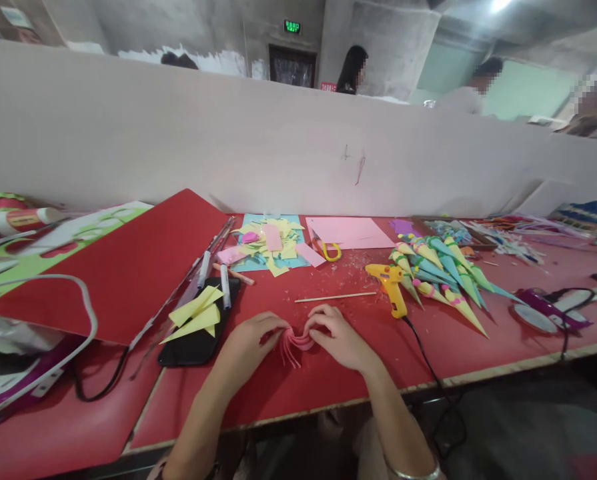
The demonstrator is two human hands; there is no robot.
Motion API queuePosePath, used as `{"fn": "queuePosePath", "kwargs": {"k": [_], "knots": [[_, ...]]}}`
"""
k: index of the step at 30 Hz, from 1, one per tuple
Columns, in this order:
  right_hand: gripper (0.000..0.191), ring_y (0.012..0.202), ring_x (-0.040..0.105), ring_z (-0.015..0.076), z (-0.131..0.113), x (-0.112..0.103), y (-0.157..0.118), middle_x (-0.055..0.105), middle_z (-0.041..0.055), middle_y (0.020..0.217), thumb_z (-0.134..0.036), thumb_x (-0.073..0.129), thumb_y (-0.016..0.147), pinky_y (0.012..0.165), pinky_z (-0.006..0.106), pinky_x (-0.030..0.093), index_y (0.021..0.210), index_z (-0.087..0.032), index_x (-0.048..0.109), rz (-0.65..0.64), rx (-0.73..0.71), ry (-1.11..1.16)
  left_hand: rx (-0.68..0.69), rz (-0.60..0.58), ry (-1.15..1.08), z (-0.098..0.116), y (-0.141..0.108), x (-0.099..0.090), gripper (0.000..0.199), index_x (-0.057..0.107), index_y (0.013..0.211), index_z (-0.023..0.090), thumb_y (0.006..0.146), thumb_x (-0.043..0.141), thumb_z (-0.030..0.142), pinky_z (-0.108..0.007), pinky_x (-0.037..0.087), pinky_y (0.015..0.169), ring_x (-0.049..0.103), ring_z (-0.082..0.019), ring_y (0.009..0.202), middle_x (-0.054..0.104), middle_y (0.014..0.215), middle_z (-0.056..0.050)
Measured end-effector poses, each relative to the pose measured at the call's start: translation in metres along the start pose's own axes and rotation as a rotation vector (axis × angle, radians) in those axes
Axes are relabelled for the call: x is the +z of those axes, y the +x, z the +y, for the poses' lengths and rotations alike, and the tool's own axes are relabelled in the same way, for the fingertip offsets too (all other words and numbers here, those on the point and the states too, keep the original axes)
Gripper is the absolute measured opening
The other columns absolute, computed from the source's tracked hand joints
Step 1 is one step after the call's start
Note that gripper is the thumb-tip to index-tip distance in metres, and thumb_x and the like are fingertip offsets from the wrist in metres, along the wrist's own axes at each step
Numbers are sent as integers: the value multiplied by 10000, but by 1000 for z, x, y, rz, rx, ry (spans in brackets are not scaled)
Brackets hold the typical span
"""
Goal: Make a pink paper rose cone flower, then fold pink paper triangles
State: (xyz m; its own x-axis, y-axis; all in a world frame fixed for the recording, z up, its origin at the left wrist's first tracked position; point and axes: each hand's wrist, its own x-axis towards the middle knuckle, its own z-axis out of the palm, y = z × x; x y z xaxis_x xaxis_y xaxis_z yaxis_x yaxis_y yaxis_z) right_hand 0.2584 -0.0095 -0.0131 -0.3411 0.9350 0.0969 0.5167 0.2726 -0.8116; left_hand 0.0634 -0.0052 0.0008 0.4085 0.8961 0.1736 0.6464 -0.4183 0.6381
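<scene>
A pink strip of paper (301, 341), cut into a fringe, curves between my two hands just above the red table. My left hand (255, 340) pinches its left end between thumb and fingertips. At the other end, the fingers of my right hand (337, 335) are closed on the strip. Thin fringe strands hang down beside the left fingertips. Beyond the hands lies a thin wooden stick (335, 297). A yellow glue gun (391, 287) rests to the right, its black cord running over the table's front edge.
Left of my hands, yellow paper pieces (198, 312) lie on a black phone (185, 350). Paper scraps (273, 240), yellow-handled scissors (332, 252) and a pink sheet (353, 232) lie farther back. Decorated paper cones (448, 267) are heaped at right. A white partition (278, 147) stands behind.
</scene>
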Motion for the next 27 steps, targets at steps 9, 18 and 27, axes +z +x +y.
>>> {"fn": "queuePosePath", "kwargs": {"k": [9,18,27], "knots": [[201,945,512,158,6,9,-2,541,35,972,-107,459,787,864,317,404,923,-213,564,157,-44,69,-3,-22,40,0,-1,3,201,632,827,198,794,435,180,-258,449,732,606,-162,794,663,858,-36],[83,843,512,156,-5,13,-22,512,23,845,-123,522,748,776,272,419,760,-202,546,312,-216,-94,-53,93,101,-4,-6,-3,186,582,947,219,796,480,261,-270,459,748,604,-167,821,638,936,-30],[71,812,526,160,-3,20,-22,538,26,846,-142,543,776,722,262,420,782,-204,578,208,-176,-206,73,-32,173,2,-11,-3,101,573,754,199,785,501,263,-228,423,647,548,-132,694,588,784,-6]]}}
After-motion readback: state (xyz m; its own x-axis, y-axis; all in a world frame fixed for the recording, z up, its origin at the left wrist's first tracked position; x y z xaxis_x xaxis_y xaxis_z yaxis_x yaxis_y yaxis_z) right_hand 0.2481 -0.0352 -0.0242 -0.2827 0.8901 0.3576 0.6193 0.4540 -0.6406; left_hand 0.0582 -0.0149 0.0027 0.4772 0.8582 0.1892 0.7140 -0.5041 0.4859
